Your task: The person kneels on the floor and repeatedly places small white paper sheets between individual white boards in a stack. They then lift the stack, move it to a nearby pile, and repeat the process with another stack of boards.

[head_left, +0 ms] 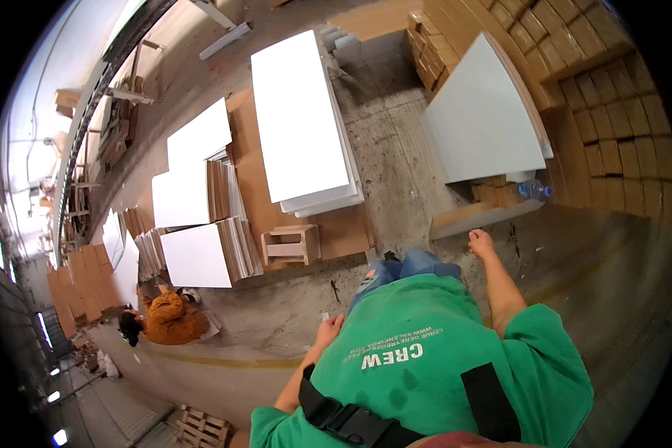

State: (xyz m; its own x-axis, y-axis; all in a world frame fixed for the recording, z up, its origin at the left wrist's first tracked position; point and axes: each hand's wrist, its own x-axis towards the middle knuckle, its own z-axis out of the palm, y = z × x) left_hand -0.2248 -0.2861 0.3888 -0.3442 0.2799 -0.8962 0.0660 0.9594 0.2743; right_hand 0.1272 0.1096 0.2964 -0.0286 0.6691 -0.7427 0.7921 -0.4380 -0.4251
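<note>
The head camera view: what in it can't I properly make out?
In the head view:
- Right hand: curled fingers hide its palm.
- Left hand: palm turned out of sight.
- Jeans: mostly hidden by the green shirt.
- Stacked boxes: cut off by the dark lens rim.
- Co-worker: hands too small to read.

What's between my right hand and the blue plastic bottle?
Head view: a long, tan-and-grey strip crosses the gap between your right hand and the bottle. I can't tell its material.

Head-worn fisheye, facing down, close above shirt [425, 328]
</note>
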